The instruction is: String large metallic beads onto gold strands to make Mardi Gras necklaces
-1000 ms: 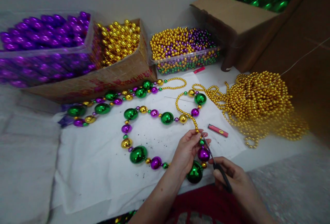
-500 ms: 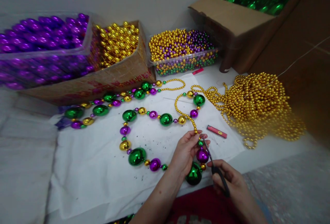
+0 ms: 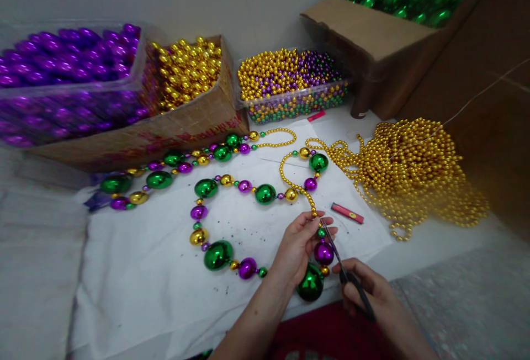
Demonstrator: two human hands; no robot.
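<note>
My left hand (image 3: pixel 298 244) pinches the bead necklace (image 3: pixel 265 194) where its small gold beads meet a green one. The necklace, strung with large green, purple and gold balls, curves across a white cloth (image 3: pixel 144 271). In my right hand (image 3: pixel 368 288) are black-handled scissors (image 3: pixel 348 280), their blades pointing up to the left fingertips beside the strand. Whether the blades touch the string is too small to tell. Under my left wrist, part of the necklace is hidden. A red lighter-like stick (image 3: pixel 346 213) lies just beyond the hands.
Behind the cloth lies a second necklace (image 3: pixel 159 180). A tub of purple balls (image 3: pixel 70 89), a carton of gold balls (image 3: pixel 186 73) and a tub of small mixed beads (image 3: pixel 293 84) line the wall. Gold bead strands (image 3: pixel 409 167) heap at right, below a box of green balls (image 3: pixel 368 26).
The scissors have shifted slightly, with the handles a little lower and further right. My left hand keeps its pinch on the necklace. The whole view has moved a touch.
</note>
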